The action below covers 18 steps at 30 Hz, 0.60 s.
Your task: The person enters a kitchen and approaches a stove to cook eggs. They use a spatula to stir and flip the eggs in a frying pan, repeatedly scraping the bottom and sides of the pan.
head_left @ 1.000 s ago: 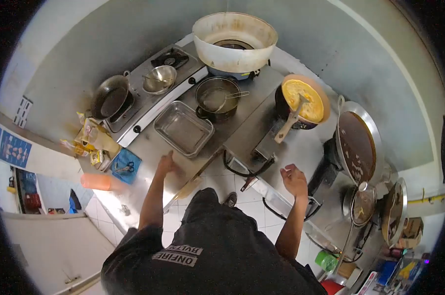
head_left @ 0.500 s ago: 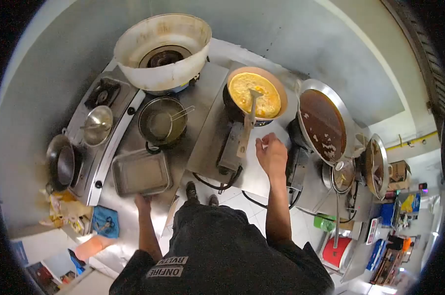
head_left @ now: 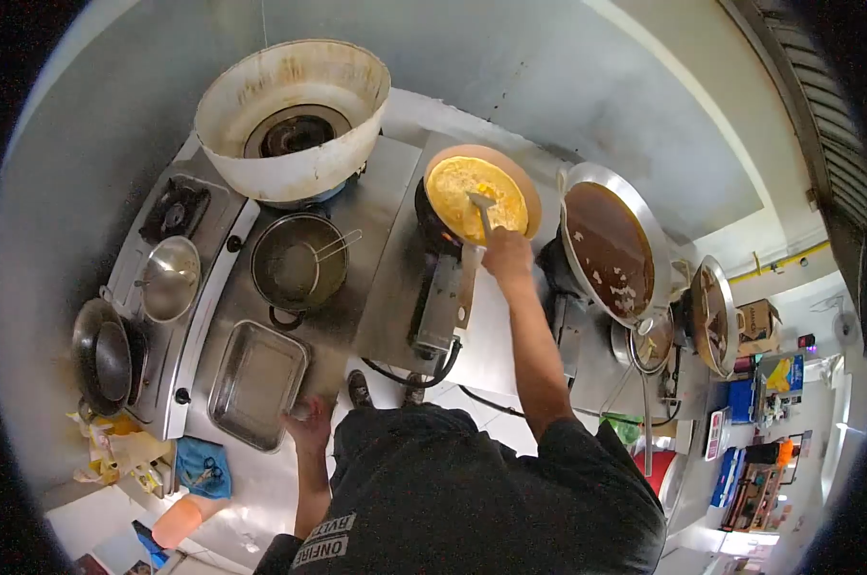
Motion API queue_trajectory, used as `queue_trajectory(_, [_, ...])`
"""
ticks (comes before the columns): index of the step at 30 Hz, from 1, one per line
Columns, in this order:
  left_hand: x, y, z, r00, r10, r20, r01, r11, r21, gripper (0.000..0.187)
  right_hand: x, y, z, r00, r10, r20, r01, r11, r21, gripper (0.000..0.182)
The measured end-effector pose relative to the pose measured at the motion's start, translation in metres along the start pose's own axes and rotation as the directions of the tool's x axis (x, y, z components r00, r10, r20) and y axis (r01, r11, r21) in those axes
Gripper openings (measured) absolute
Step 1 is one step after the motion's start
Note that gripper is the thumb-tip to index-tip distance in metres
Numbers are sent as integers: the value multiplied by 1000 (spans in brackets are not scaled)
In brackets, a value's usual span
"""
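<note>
My right hand (head_left: 508,257) is closed round the handle of a spatula (head_left: 484,213). The flat end of the spatula touches a yellow egg-like layer (head_left: 462,187) in a frying pan (head_left: 522,180). The pan sits over a burner, and its handle (head_left: 467,287) points toward me, just left of my right wrist. Close to the near right corner of a rectangular metal tray (head_left: 225,383) is my left hand (head_left: 309,422); its fingers are blurred, and whether they touch or hold anything is unclear.
Left of the frying pan stand a dark pot (head_left: 278,235) with a wire strainer and a large ring-shaped wall (head_left: 290,172) around a burner. A wide pan of brown liquid (head_left: 601,240) is on the right. Scissors lie on a blue cloth (head_left: 202,455) at lower left.
My right hand has moved up and taken hold of the spatula, which has shifted in the pan. The view has shifted. The tray sits more turned, with my left hand beside its corner.
</note>
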<state>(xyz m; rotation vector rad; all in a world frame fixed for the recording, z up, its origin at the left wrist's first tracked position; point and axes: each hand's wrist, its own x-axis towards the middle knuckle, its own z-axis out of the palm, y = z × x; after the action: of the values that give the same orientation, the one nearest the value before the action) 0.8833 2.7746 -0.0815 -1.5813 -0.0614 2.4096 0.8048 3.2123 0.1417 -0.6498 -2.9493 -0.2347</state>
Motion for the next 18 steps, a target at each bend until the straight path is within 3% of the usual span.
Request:
queue_trajectory(2, [-15,-23,7,986,-15,169,-29,967,255,42,4,4,-52,999,22,27,-21,999,-28,26])
queue_trajectory(3, [-19,-35,12,964,-25,266,-105,882,460,36,8,9,-77,990,105,90,-104,995,-7,25])
queue_trajectory(4, [-20,-47,19,963,-23,268,-107,882,459,36,14,16,-89,970,185,158,-189,982,7,25])
queue_trajectory(6, [-21,-77,40,882,-291,371,-74,692,719,28,34,32,-90,983,124,134,-122,992,-24,24])
queue_trajectory(8, [-49,-130,74,845,-348,406,-216,473,854,25,61,42,-83,992,60,115,-54,997,-49,24])
queue_trajectory(9, [-40,-149,83,866,-359,348,-232,329,915,26,78,47,-71,964,8,265,22,993,-112,23])
queue_trajectory(10, [-26,-167,89,886,-360,292,-242,178,954,27,90,51,-62,913,-31,407,106,981,-163,22])
queue_trajectory(12, [-15,-207,102,873,-406,271,-264,75,962,33,103,56,-47,899,-69,433,166,968,-191,23])
queue_trajectory(14, [-16,-239,112,860,-433,270,-275,54,960,36,104,58,-50,877,-101,469,228,948,-223,24])
queue_trajectory(18, [-39,-280,126,834,-487,260,-282,29,959,40,91,64,-97,929,-42,367,142,958,-251,21])
